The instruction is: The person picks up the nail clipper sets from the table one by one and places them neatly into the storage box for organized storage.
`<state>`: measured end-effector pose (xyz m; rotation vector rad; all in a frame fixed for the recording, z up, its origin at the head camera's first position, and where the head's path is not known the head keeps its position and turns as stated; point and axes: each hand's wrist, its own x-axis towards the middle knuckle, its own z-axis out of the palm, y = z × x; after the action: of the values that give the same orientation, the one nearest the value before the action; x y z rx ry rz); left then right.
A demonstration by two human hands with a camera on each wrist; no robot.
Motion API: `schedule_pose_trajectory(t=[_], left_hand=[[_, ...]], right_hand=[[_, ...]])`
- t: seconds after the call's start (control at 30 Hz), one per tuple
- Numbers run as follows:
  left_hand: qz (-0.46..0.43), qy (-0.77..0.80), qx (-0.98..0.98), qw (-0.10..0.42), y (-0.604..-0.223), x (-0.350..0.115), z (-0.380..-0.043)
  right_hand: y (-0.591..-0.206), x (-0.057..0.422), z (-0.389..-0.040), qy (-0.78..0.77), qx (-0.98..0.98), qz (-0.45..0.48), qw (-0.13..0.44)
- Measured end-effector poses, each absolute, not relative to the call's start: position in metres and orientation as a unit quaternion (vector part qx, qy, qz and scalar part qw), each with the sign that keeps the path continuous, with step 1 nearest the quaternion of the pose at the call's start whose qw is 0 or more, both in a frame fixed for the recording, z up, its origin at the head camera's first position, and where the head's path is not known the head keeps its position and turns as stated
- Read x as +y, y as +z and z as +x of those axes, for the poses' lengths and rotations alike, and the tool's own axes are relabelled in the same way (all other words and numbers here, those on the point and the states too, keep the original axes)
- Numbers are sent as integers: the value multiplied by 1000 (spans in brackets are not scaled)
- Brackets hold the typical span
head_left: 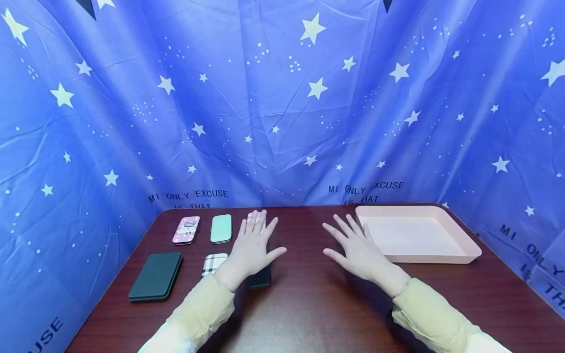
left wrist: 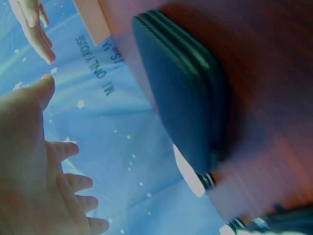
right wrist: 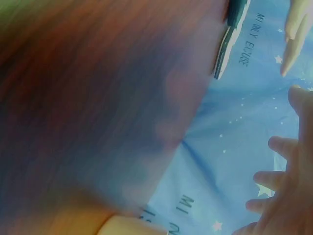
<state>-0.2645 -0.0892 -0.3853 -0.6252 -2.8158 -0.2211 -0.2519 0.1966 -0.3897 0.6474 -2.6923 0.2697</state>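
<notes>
My left hand, fingers spread and palm down, is held over the left half of the table and grips nothing. Beneath it lies a dark case, mostly hidden by the hand in the head view; the left wrist view shows its rounded, layered edge close by. A plaid case is partly covered by the wrist, and a pink patterned case shows behind the fingers. Likewise spread and holding nothing, my right hand hovers beside the pink tray, overlapping its near left corner in the head view.
At the back left lie a pink case with a cartoon print and a mint green case. A larger dark green case rests near the table's left edge. Starry blue curtain encloses the brown table at the back and sides.
</notes>
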Motion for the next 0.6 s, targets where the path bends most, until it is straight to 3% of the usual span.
schedule_pose_trajectory(t=[0.4, 0.6], left_hand=[[-252, -51, -960, 109, -379, -30, -280], [-248, -68, -965, 60, -381, 3, -290]], right_hand=[[-358, 249, -267, 98, -964, 191, 158], [-348, 297, -275, 97, -972, 151, 154]])
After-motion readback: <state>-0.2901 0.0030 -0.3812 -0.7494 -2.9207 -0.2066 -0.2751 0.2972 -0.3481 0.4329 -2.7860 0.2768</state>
